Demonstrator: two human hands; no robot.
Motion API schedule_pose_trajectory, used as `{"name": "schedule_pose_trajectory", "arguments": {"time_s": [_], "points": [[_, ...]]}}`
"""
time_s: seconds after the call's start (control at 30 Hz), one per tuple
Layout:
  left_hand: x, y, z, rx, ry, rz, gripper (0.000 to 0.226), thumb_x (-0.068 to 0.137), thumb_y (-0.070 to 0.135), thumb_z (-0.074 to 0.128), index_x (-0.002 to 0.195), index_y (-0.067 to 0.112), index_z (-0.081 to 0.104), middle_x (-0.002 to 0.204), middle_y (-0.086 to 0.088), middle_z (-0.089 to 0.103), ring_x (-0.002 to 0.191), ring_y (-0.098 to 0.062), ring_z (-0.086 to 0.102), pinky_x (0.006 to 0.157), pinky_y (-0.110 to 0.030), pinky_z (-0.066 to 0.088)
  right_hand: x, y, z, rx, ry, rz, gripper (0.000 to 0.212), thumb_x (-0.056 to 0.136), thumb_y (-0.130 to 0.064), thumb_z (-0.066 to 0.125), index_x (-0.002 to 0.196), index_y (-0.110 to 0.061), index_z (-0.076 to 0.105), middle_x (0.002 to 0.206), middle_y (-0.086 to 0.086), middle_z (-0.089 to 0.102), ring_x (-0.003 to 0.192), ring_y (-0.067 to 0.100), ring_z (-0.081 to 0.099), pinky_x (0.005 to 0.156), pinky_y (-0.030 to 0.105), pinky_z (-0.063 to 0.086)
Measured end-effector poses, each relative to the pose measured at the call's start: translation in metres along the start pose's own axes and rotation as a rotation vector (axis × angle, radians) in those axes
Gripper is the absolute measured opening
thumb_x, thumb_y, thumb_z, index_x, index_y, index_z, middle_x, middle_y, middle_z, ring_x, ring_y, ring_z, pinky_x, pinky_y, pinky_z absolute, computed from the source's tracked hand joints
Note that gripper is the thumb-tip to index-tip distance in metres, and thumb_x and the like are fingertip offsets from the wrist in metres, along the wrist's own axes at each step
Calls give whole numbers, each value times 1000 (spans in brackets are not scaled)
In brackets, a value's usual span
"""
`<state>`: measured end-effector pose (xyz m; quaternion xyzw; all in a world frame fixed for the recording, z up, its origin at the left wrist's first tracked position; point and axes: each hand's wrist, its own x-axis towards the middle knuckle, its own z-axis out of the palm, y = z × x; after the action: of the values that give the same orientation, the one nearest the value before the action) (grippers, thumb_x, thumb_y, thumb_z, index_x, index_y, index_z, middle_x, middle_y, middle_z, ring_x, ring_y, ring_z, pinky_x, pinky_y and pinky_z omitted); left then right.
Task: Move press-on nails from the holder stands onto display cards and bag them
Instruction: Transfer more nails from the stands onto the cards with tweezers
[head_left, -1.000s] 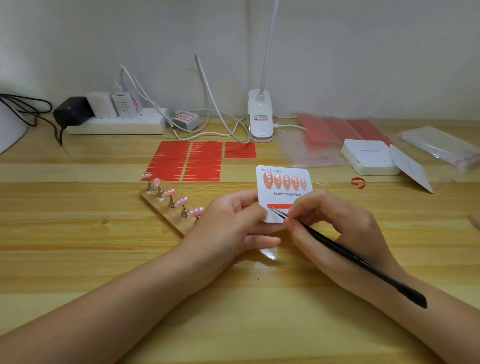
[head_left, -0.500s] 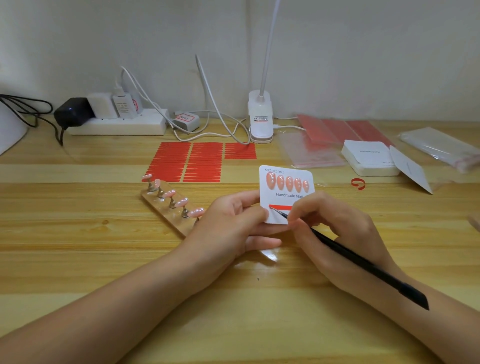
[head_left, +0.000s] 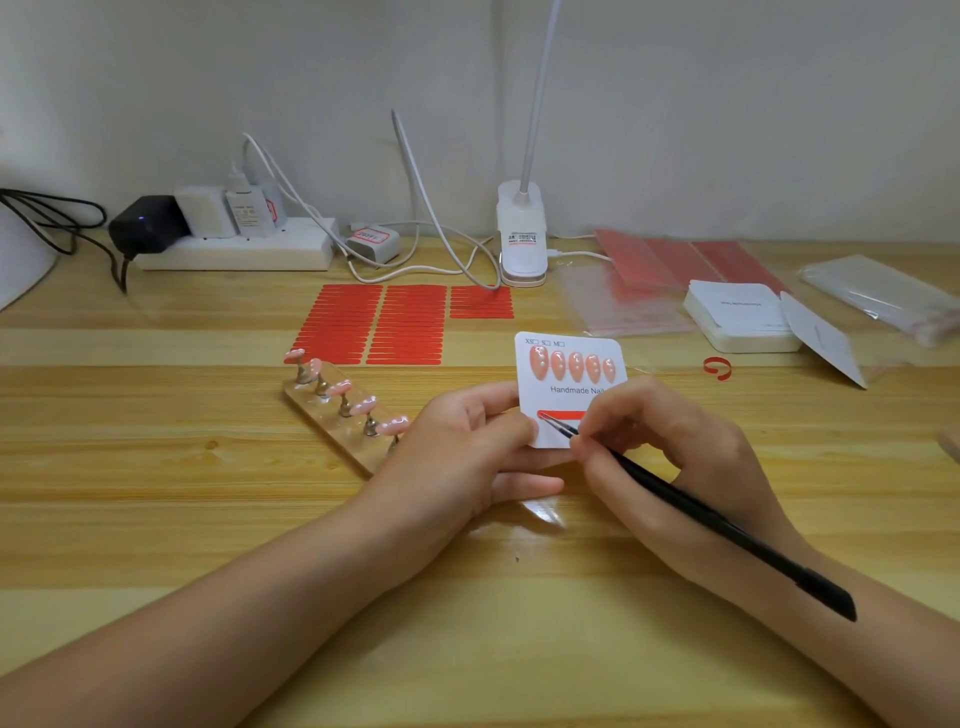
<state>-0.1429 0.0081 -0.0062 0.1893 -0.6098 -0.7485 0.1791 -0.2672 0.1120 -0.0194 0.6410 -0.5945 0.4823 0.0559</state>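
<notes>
Centrally, wooden table (head_left: 156, 509), holder stand (head_left: 337, 415) left of centre bearing five pink nails, left hand (head_left: 467, 447) pinching display card (head_left: 569, 384) upright, right hand (head_left: 670, 457) gripping black tweezers (head_left: 701, 514), tips on card's red strip (head_left: 563, 415).

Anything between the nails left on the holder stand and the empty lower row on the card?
The red strip on the card still wears its backing, and the tweezers in the right hand work at its left end. The left hand holding the card partly covers the stand near end.
</notes>
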Motion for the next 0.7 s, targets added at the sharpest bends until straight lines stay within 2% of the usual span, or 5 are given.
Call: {"name": "schedule_pose_trajectory", "arguments": {"time_s": [0.13, 0.27, 0.43, 0.7], "points": [[0, 0, 0, 0, 2, -2, 38, 93, -6, 38, 93, 18, 67, 87, 7, 74, 73, -5, 69, 56, -15, 53, 1, -1, 0, -23, -2, -11, 7, 79, -14, 57, 79, -8, 60, 74, -15, 56, 66, 3, 55, 66, 7, 45], [0, -1, 0, 5, -4, 6, 39, 93, -6, 37, 92, 19, 68, 88, 6, 74, 75, -5, 69, 56, -15, 53, 0, 0, 1, -68, 2, -29, 10, 79, -14, 55, 77, -5, 61, 70, -3, 61, 64, 8, 55, 63, 14, 47], [0, -1, 0, 21, -7, 15, 40, 93, -5, 37, 94, 20, 67, 91, 6, 74, 77, -6, 69, 59, -16, 54, 0, 0, 2, -92, -3, -50, 13, 80, -12, 53, 76, -4, 62, 70, -3, 61, 64, 8, 54, 61, 15, 46], [-1, -1, 1, 47, -6, 23, 37, 94, -4, 38, 101, 19, 65, 92, 5, 74, 80, -6, 69, 60, -17, 54, 1, 2, 1, -70, -21, -96, 16, 81, -8, 49, 75, -1, 62, 65, 7, 61, 60, 18, 54, 53, 24, 43]]}}
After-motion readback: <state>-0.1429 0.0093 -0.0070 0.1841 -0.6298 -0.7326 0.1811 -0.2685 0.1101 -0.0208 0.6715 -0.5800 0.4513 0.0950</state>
